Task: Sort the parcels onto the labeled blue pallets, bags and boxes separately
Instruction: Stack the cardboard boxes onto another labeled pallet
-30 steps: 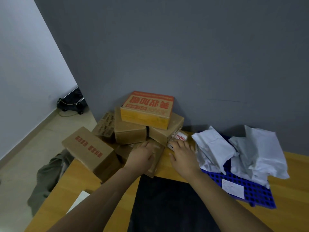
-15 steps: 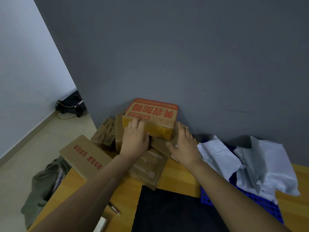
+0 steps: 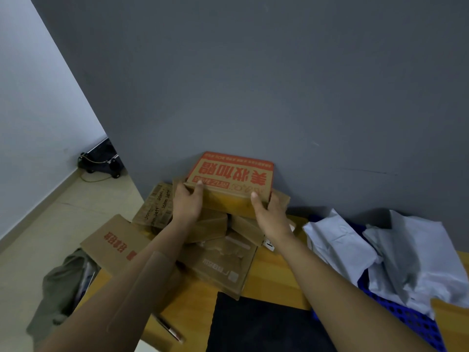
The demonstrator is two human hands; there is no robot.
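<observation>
A box with an orange printed lid tops a pile of brown cardboard boxes against the grey wall. My left hand grips its near left corner, thumb on the lid. My right hand grips its near right corner, thumb up on the front edge. Several white and grey mailer bags lie heaped on a blue pallet at the right. The pallet under the boxes is hidden.
A long brown box with red print juts off the wooden table's left edge. A dark cloth lies at the near middle, a pen beside it. A green bag sits on the floor at left.
Both hands rose from the low boxes to the orange-lidded box and now grip its two near corners. The view has moved closer.
</observation>
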